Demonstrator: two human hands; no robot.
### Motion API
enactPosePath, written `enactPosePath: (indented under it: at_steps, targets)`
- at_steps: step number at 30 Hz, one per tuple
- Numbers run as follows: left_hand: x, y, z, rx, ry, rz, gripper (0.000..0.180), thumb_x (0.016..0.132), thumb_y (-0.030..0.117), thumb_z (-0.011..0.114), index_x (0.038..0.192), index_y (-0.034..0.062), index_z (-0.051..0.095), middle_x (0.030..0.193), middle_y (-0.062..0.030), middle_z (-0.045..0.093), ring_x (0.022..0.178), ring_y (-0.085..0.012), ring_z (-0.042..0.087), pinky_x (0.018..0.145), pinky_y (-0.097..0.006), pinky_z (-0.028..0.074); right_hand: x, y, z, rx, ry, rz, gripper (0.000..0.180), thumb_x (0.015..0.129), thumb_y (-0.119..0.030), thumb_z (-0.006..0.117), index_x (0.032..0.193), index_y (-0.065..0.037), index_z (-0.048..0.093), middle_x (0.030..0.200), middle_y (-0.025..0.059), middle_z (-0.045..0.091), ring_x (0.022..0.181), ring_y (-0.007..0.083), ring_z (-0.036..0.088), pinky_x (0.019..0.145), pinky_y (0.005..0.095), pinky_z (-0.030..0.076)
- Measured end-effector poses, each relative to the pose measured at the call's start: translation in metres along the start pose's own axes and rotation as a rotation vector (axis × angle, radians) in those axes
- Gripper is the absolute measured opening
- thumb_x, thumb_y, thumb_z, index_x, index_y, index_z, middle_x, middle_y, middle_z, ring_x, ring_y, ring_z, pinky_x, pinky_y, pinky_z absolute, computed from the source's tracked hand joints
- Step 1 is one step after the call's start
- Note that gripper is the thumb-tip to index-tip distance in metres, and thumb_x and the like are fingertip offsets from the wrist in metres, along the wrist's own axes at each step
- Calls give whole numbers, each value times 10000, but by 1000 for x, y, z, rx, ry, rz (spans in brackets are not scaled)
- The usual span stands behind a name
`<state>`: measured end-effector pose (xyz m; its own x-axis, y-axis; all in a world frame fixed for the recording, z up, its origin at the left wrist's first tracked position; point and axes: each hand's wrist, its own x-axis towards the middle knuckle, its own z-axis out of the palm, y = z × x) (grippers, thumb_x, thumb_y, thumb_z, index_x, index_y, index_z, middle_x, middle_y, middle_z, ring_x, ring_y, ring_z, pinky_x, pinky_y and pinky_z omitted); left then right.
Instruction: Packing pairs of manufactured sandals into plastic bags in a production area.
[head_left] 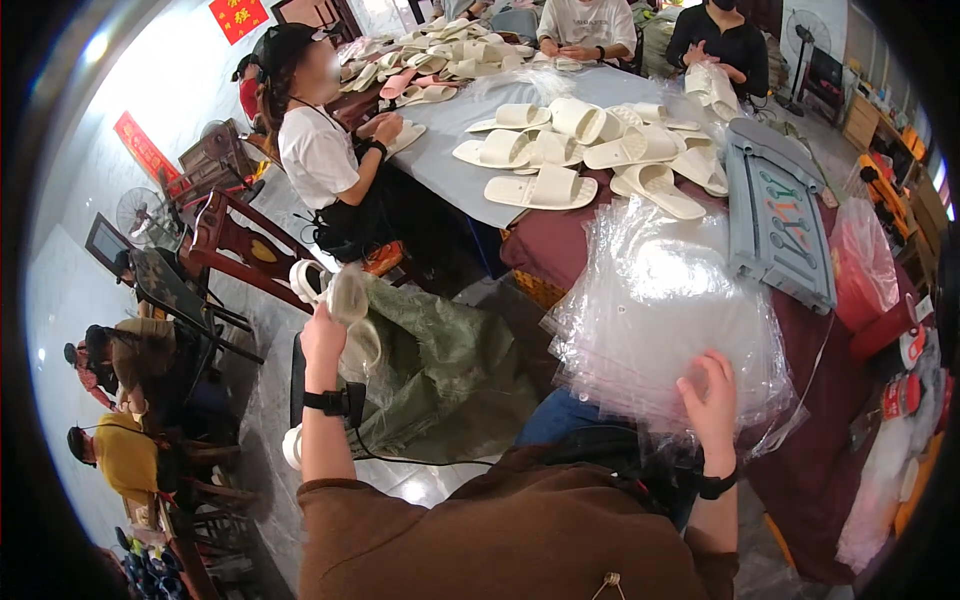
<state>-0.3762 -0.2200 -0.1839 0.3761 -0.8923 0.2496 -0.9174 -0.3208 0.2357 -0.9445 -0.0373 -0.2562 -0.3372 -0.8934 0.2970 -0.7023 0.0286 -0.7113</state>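
My left hand (322,338) is raised at the left, closed around white slippers (308,281). Clear, shiny shapes hang beside them, perhaps a plastic bag or soles; I cannot tell which. Below that hand lies a green woven sack (440,360). My right hand (712,392) rests at the near right edge of a fanned stack of clear plastic bags (670,310), fingers apart and slightly bent. Beyond the stack, a pile of cream slippers (545,188) lies on the grey tabletop (450,165).
A grey plastic case (778,215) lies right of the bags, with a red container (885,328) beyond it. A person in white (322,160) handles a slipper at the left. Two more people work across the table. A wooden chair (250,240) stands left.
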Motion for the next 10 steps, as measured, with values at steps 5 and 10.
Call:
enactPosePath:
  at_steps: [5,10]
  targets:
    - [19,-69,119,41,-164,-140,261,841,166,520,1056,62,625,1055,-264,669,1029,-461,621,864,-524,498,0,-4,1,-22,-22,6,389,782,-120,734,1134,-24,598,1338,171,512,1229,366,480,1042,431,395]
    - [19,-126,236,-319,-272,-240,396,776,81,579,1169,67,617,1174,-283,627,1172,-445,555,983,-484,444,0,-9,0,-37,1,-24,388,763,-86,728,1123,-19,600,1322,173,521,1215,353,500,1037,415,398]
